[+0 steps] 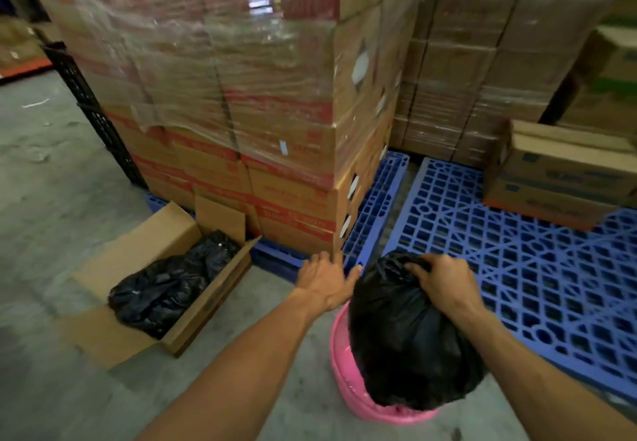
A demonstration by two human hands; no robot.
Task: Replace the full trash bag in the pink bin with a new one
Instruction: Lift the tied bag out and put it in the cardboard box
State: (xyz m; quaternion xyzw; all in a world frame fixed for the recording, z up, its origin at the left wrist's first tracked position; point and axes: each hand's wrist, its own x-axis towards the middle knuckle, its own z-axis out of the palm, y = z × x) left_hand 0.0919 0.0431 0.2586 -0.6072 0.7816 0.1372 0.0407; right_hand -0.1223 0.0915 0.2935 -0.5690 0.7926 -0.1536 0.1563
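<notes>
A full black trash bag (403,340) bulges out of the pink bin (348,392) on the concrete floor. My right hand (443,282) grips the gathered top of the bag. My left hand (325,278) is open with fingers spread, held just left of the bag's top above the bin's rim; whether it touches the bag I cannot tell. An open cardboard box (113,323) to the left holds crumpled black bags (165,282).
A tall shrink-wrapped stack of cartons (224,96) stands on a blue pallet (372,209) right behind the bin. A second blue pallet (524,261) lies to the right, with cartons (558,178) at its back. Bare concrete floor (51,182) stretches left.
</notes>
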